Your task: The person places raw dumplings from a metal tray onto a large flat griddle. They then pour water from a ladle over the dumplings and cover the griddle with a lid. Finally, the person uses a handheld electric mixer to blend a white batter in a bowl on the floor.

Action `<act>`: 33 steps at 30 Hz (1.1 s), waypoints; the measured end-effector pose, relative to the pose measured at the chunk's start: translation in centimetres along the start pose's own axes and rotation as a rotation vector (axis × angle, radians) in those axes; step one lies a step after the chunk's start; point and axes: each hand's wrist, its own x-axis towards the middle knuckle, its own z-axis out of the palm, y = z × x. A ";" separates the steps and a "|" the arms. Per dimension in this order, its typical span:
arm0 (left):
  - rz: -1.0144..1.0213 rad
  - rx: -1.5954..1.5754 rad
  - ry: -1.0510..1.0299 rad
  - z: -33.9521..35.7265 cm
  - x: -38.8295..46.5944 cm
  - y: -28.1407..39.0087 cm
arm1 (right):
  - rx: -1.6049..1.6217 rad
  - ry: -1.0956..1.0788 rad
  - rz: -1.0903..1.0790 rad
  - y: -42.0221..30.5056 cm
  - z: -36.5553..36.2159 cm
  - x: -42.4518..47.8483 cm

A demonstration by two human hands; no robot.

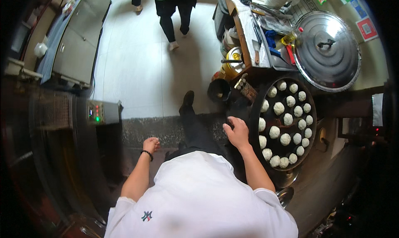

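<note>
My left hand, with a dark beaded bracelet at the wrist, hangs beside my body with its fingers loosely curled and nothing visible in it. My right hand is held forward near the left rim of a large round black pan, its fingers slightly bent and apart, holding nothing. In the pan sit many round balls of pale dough, spaced apart, mostly in rings. A large round metal lid with a black handle leans at the wall behind the pan.
A side table holds a scraper, an oil bottle and trays. Below it stand a yellow tin and a black bucket. At left are a steel cabinet and a lit control box. A person stands ahead; another's leg shows beyond.
</note>
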 end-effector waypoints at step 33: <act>0.195 0.912 -0.457 36.9 32.1 69.3 | 0.518 0.564 0.931 7.7 5.2 42.3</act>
